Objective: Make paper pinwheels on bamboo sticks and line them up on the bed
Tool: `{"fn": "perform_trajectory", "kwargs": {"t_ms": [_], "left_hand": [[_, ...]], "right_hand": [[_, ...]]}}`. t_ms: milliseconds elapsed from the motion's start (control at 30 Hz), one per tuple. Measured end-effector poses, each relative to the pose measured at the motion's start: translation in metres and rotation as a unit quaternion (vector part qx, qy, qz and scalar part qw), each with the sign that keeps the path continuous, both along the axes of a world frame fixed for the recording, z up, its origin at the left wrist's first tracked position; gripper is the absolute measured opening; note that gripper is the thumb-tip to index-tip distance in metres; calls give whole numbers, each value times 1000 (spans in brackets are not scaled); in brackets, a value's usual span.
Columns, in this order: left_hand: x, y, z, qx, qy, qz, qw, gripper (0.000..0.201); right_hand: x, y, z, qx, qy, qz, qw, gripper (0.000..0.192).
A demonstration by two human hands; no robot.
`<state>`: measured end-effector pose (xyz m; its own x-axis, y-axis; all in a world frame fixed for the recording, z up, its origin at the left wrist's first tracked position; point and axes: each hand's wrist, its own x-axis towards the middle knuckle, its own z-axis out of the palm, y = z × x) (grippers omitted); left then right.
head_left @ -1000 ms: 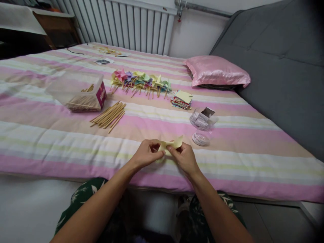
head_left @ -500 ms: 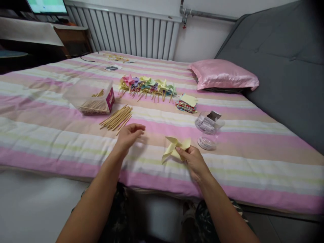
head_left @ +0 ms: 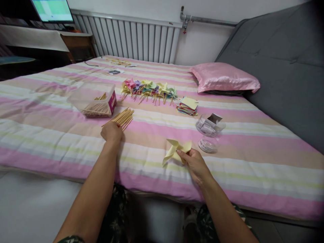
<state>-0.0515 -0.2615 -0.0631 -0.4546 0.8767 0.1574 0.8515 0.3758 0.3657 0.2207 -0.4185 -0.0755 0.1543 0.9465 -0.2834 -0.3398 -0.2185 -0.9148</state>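
Between the thumb and fingers of my right hand (head_left: 193, 160) is a yellow paper pinwheel (head_left: 174, 148), held just above the bed near its front edge. My left hand (head_left: 112, 132) is curled at the near end of a pile of wooden sticks (head_left: 125, 117) and touches them. Its fingertips are hidden, so I cannot make out what they grip. Behind the pile stands a clear plastic box (head_left: 92, 106) with more sticks in it. Finished pinwheels on sticks (head_left: 149, 88) lie in a row farther back.
A stack of coloured paper squares (head_left: 187, 104) lies right of the pinwheels. Nearer are an open clear tub (head_left: 209, 125) with small packets and a round clear lid (head_left: 207, 145). A pink pillow (head_left: 225, 77) rests by the grey headboard (head_left: 283, 67). Striped bedding (head_left: 152, 135) covers the bed.
My left hand has moved left and down onto the wooden sticks, and its fingers have curled. My right hand still holds the yellow pinwheel in nearly the same place. The view has tilted slightly.
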Motion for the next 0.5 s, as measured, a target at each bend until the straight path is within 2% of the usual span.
{"fn": "perform_trajectory", "kwargs": {"t_ms": [267, 500], "left_hand": [[1, 7, -5, -15, 3, 13, 1000, 25], [0, 4, -5, -5, -12, 9, 1000, 22]], "right_hand": [[1, 0, 0, 3, -4, 5, 1000, 29], [0, -1, 1, 5, -2, 0, 1000, 26]]}}
